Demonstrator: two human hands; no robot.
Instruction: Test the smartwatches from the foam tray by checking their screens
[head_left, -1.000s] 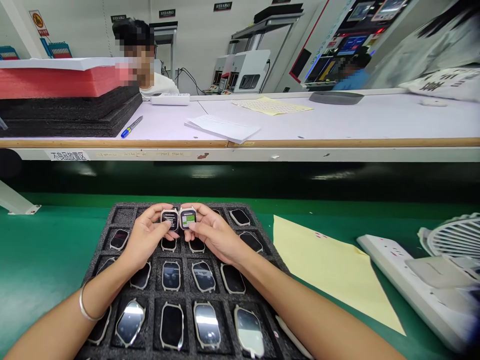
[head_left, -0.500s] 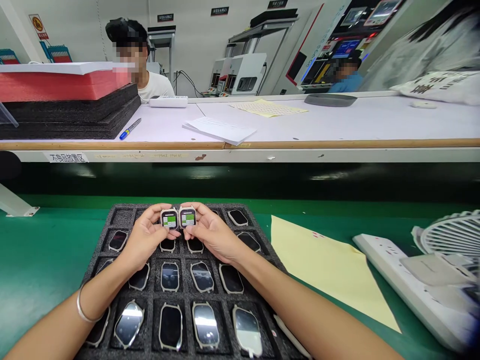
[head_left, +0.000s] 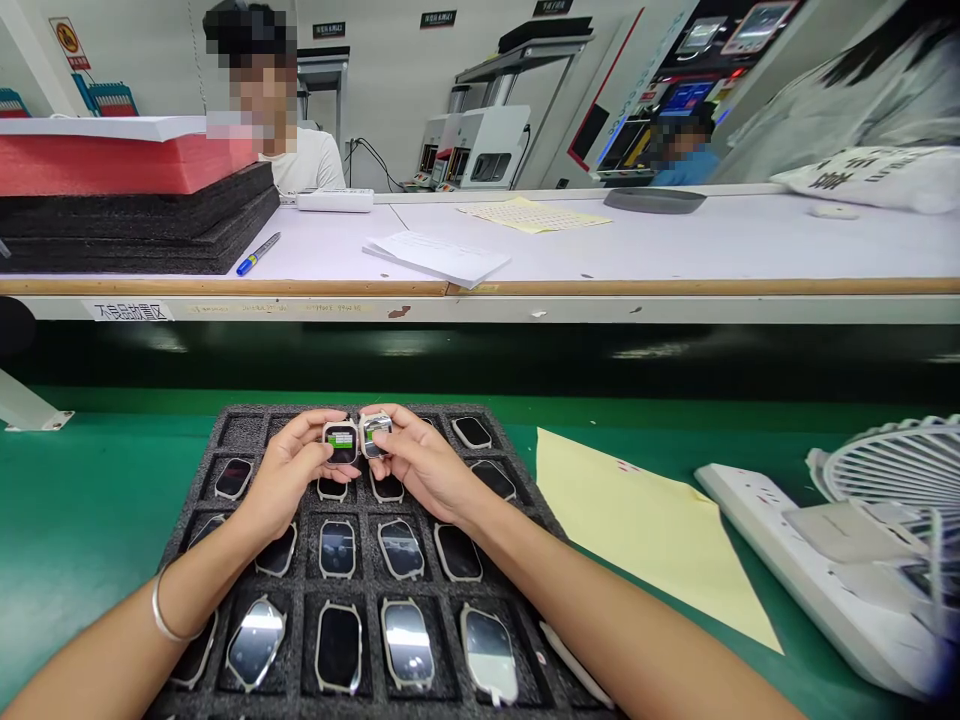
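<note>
My left hand (head_left: 289,472) pinches a small square watch body (head_left: 340,441) whose lit screen shows a green band. My right hand (head_left: 420,462) grips a second watch body (head_left: 374,433), tilted so its metal side shows. Both are held side by side above the far rows of a black foam tray (head_left: 240,428). The tray's pockets hold several dark-screened watch bodies (head_left: 337,547). A silver bangle (head_left: 161,610) circles my left wrist.
A yellow paper sheet (head_left: 645,520) lies right of the tray on the green mat. A white power strip (head_left: 810,580) and a white fan (head_left: 892,470) sit at the right. A raised white shelf (head_left: 675,245) carries stacked foam (head_left: 142,215), papers and a pen. People sit beyond it.
The watch body in my right hand has tilted, turning its screen partly away. The left watch's screen now shows a narrower green band. Both hands stay in place.
</note>
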